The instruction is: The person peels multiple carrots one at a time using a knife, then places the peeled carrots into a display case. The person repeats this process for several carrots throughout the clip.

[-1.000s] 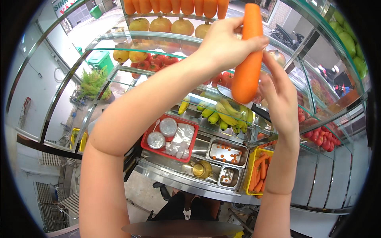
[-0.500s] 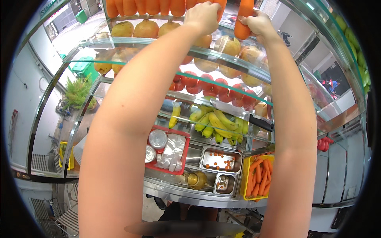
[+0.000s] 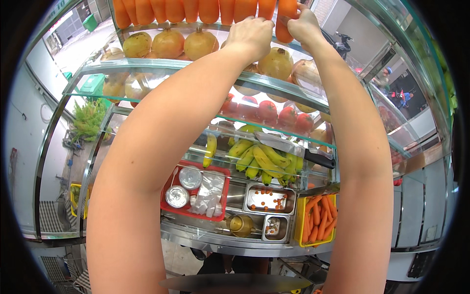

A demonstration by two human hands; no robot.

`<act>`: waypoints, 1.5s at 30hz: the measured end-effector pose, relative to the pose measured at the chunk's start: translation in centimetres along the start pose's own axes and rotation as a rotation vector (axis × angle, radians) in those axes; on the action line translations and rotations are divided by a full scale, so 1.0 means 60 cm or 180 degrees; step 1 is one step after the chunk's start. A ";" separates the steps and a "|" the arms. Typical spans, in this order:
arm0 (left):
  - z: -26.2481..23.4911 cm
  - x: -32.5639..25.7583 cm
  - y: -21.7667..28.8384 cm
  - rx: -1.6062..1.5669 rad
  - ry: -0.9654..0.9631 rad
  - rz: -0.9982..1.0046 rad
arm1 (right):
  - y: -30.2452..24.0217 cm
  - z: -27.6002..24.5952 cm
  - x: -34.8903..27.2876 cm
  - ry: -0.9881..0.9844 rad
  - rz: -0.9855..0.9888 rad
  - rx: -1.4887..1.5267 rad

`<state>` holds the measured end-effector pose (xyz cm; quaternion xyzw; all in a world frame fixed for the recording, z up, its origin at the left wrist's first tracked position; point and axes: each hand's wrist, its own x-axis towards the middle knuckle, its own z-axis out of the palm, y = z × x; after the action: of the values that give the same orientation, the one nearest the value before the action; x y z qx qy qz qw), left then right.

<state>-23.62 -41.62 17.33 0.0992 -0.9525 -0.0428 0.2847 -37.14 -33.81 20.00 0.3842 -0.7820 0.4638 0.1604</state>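
1. Head view: both arms reach up to the top glass shelf of a display case.
2. The right hand has its fingers closed around an upright carrot, which stands at the right end of a row of carrots along the top.
3. The left hand is curled, knuckles up, just beside that carrot; I cannot tell whether it holds anything.
4. Below the hands sit round yellowish fruits, then red fruits, then bananas.
5. A knife lies over the bananas.
6. At the bottom, a red tray sits left of a yellow bin of carrots.
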 end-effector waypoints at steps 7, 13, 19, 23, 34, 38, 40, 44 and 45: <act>0.007 -0.002 -0.005 -0.0101 0.0323 -0.0118 | -0.033 -0.033 -0.018 -0.0906 0.0633 -0.0034; 0.027 0.006 -0.012 0.0137 0.0899 0.0286 | 0.007 -0.027 -0.001 -0.1025 0.0169 -0.1163; 0.032 0.010 -0.011 0.0166 0.0585 0.0111 | -0.012 -0.007 -0.048 -0.0371 0.0230 -0.1706; 0.033 0.016 -0.013 0.0375 0.1074 0.0424 | -0.017 -0.008 -0.053 -0.0297 0.0256 -0.1609; 0.015 0.107 -0.034 0.0151 0.1993 0.0677 | -0.013 0.006 -0.053 -0.0111 0.0256 -0.1854; 0.021 0.116 -0.060 0.0310 0.1930 0.0776 | 0.002 0.011 -0.043 -0.0162 0.0063 -0.1659; 0.019 0.117 -0.068 0.0318 0.1949 0.0896 | 0.009 -0.009 -0.031 -0.0543 -0.0080 -0.1373; 0.015 0.118 -0.071 0.0332 0.2120 0.1081 | 0.027 -0.032 -0.012 -0.0890 -0.0036 -0.1336; 0.015 0.115 -0.067 0.0305 0.2155 0.1106 | 0.023 -0.032 -0.014 -0.0874 0.0067 -0.1487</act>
<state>-29.11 -46.99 19.72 -0.0421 -0.8081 0.0858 0.5813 -37.83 -31.45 19.65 0.3879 -0.8862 0.2160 0.1322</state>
